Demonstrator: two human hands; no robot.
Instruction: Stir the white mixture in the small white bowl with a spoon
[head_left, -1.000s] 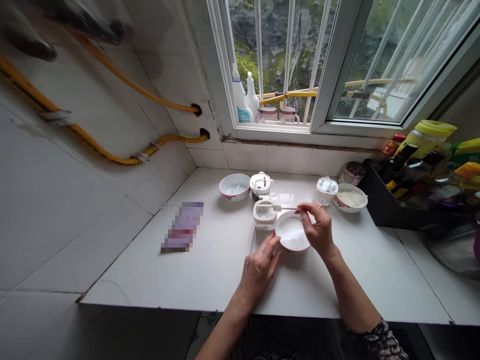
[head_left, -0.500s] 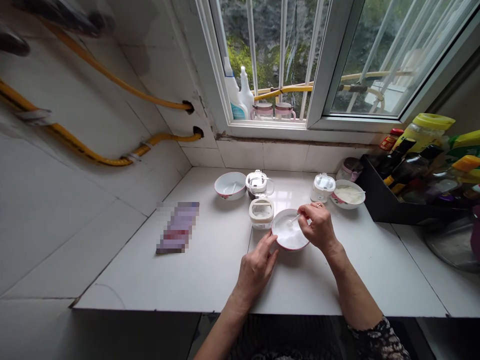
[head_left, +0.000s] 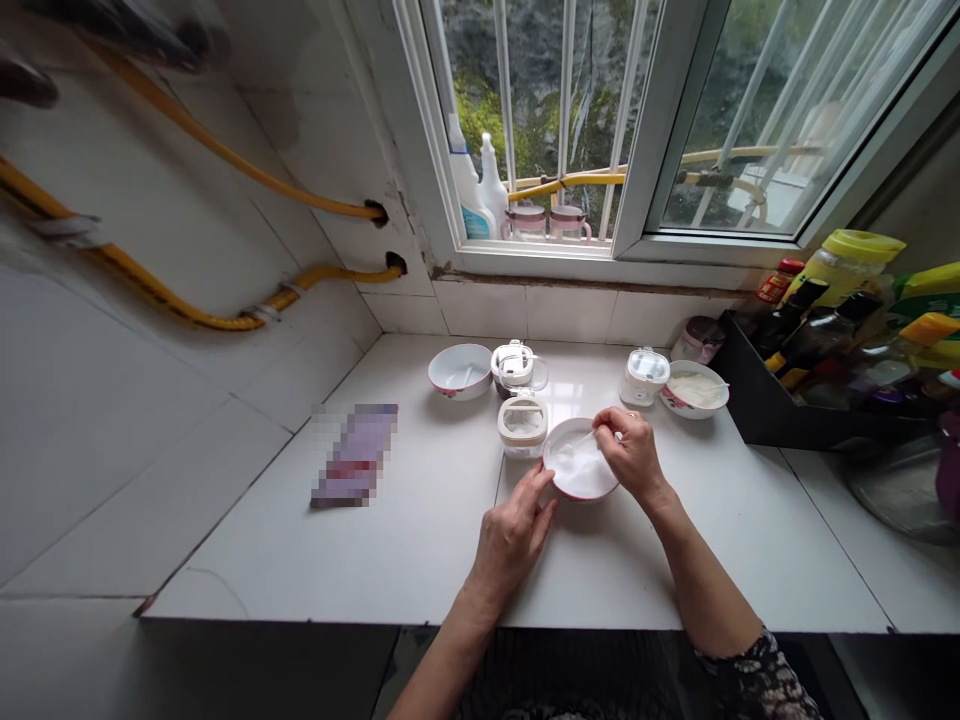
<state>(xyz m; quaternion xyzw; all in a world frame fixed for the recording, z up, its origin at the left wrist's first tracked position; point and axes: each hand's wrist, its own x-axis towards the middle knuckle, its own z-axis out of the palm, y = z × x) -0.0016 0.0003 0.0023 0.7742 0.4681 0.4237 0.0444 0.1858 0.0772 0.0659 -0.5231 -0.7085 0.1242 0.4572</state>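
Head view: pinching white spoon (head_left: 594, 436) in right hand (head_left: 631, 455), tip inside white bowl (head_left: 583, 497) — mid-counter (head_left: 420, 560), back from front edge. Touching bowl's left rim with left hand (head_left: 511, 538); pinch or mere bracing, cannot tell. Judged light, stiff, slick; best gripped by rim. Crowding left side: clear jar (head_left: 523, 443) — toward back edge, second bowl (head_left: 461, 388).
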